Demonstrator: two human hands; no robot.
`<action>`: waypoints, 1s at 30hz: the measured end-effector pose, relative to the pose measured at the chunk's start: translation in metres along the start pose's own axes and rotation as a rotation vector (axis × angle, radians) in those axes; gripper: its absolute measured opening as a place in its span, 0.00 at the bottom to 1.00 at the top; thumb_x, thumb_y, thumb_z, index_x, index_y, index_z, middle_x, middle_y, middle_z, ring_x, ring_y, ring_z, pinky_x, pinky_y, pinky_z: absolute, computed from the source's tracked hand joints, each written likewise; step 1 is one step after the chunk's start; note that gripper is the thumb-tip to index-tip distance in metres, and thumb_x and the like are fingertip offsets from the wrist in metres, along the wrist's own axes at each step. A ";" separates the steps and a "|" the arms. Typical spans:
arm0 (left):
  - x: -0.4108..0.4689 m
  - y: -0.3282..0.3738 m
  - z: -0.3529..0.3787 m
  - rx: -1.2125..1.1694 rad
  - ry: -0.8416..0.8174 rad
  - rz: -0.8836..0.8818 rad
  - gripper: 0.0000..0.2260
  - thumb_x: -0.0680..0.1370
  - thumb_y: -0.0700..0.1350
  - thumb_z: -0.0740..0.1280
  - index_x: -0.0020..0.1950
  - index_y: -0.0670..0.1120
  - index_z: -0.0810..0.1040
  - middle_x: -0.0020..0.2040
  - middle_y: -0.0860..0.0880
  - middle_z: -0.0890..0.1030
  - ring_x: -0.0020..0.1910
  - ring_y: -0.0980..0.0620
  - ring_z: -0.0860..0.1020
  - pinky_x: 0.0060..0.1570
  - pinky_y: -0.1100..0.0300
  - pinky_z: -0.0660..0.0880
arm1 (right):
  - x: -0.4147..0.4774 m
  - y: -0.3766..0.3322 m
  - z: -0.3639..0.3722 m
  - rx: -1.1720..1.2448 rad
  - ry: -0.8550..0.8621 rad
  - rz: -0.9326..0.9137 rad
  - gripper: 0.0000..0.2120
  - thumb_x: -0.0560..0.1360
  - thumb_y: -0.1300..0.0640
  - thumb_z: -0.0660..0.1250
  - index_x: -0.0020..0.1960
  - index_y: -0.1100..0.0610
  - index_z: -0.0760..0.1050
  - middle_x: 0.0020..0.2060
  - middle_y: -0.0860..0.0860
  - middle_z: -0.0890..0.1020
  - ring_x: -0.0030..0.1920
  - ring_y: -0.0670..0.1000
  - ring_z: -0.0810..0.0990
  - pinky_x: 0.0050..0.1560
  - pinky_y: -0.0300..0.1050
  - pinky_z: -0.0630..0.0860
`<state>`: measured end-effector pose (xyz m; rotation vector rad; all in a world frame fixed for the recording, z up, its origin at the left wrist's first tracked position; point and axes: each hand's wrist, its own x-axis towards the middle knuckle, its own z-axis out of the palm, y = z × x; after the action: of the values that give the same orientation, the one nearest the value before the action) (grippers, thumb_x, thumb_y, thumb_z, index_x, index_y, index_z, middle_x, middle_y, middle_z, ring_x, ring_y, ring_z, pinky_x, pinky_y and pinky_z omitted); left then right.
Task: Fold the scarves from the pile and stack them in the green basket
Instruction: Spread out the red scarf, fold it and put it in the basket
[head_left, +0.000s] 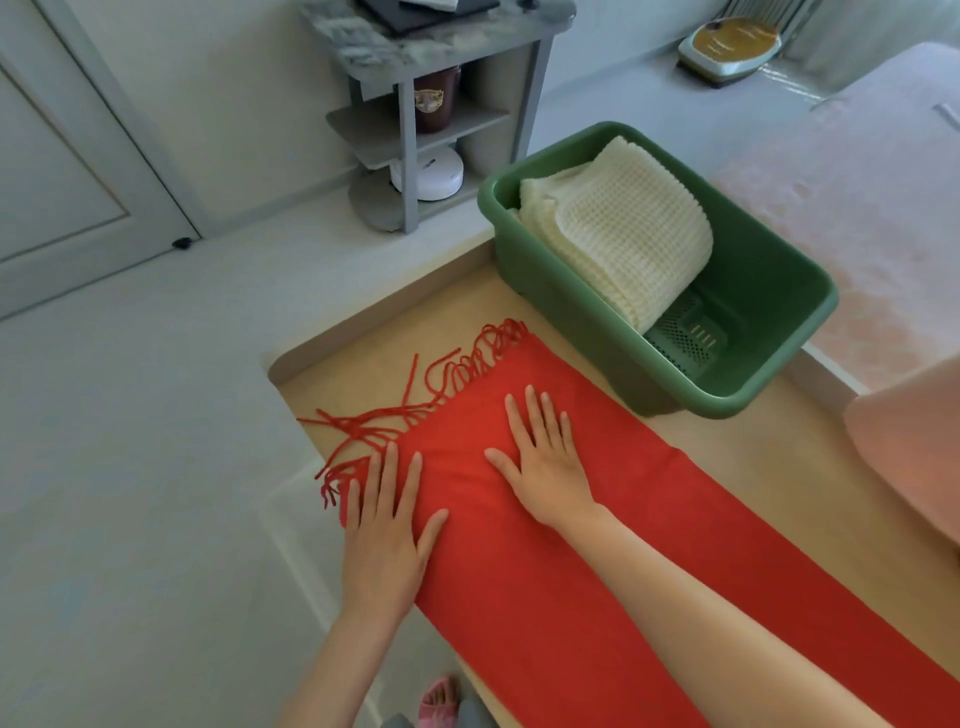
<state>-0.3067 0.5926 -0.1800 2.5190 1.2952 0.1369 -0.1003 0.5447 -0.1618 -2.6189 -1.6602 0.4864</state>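
- Pressing flat on the red scarf (519, 597), the left grip (384, 540) lay fingers spread by the fringe; the right grip (545, 462), likewise spread, sat at its 2 o'clock.
- The scarf stretched along the tabletop (363, 374).
- At 1 o'clock, the green basket (571, 312) held a folded cream scarf (618, 234).
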 end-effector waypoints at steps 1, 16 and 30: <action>0.010 -0.007 -0.002 0.008 0.007 0.003 0.30 0.79 0.63 0.47 0.78 0.50 0.55 0.78 0.47 0.54 0.77 0.49 0.48 0.74 0.53 0.40 | 0.008 -0.005 -0.001 0.000 0.003 0.009 0.45 0.62 0.29 0.17 0.74 0.49 0.29 0.73 0.51 0.32 0.74 0.51 0.30 0.73 0.50 0.32; 0.095 -0.057 -0.029 0.018 0.080 0.037 0.30 0.79 0.59 0.47 0.77 0.45 0.59 0.78 0.44 0.54 0.77 0.49 0.48 0.75 0.47 0.46 | 0.093 -0.052 -0.022 0.082 0.031 0.025 0.34 0.80 0.37 0.44 0.77 0.52 0.34 0.76 0.53 0.34 0.75 0.54 0.32 0.74 0.53 0.34; -0.082 0.165 0.017 -0.151 -0.200 0.458 0.21 0.78 0.48 0.53 0.68 0.47 0.73 0.71 0.47 0.70 0.73 0.49 0.62 0.67 0.49 0.58 | -0.248 0.111 0.014 0.266 0.101 0.484 0.34 0.75 0.32 0.39 0.77 0.45 0.41 0.74 0.39 0.32 0.74 0.41 0.34 0.75 0.46 0.39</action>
<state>-0.2228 0.4327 -0.1408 2.5744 0.5963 0.0746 -0.1034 0.2747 -0.1299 -2.7651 -0.8527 0.5229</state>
